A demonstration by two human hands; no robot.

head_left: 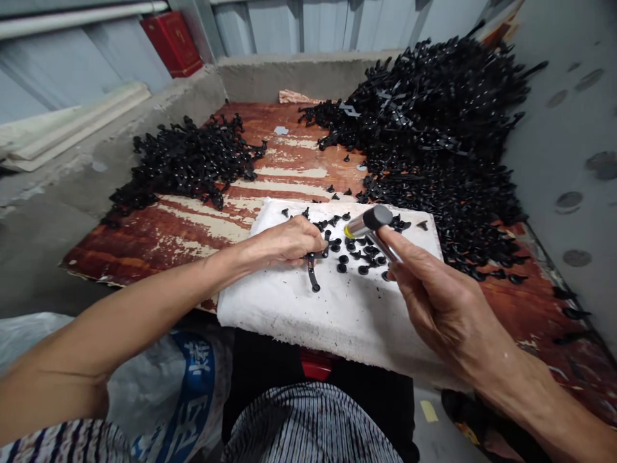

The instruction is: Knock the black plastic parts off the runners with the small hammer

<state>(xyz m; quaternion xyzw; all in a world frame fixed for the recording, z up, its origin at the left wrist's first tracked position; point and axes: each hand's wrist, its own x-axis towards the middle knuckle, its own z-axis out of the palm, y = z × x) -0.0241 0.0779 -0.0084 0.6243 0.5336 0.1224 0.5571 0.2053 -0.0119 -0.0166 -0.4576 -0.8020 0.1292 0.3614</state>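
My left hand (289, 241) rests on a white cloth pad (337, 315), its fingers closed on a black plastic strip part (313, 270) whose tail hangs toward me. My right hand (434, 289) holds a small metal hammer (371, 222) by its shaft, the cylindrical head raised just above the pad. Several small black round caps (354, 254) lie scattered on the pad between the two hands.
A big heap of black plastic parts (434, 141) fills the right of the worn red board (193, 231). A smaller heap (193, 161) lies at the left. A concrete wall (569, 128) stands on the right. A woven sack (183, 386) sits by my knee.
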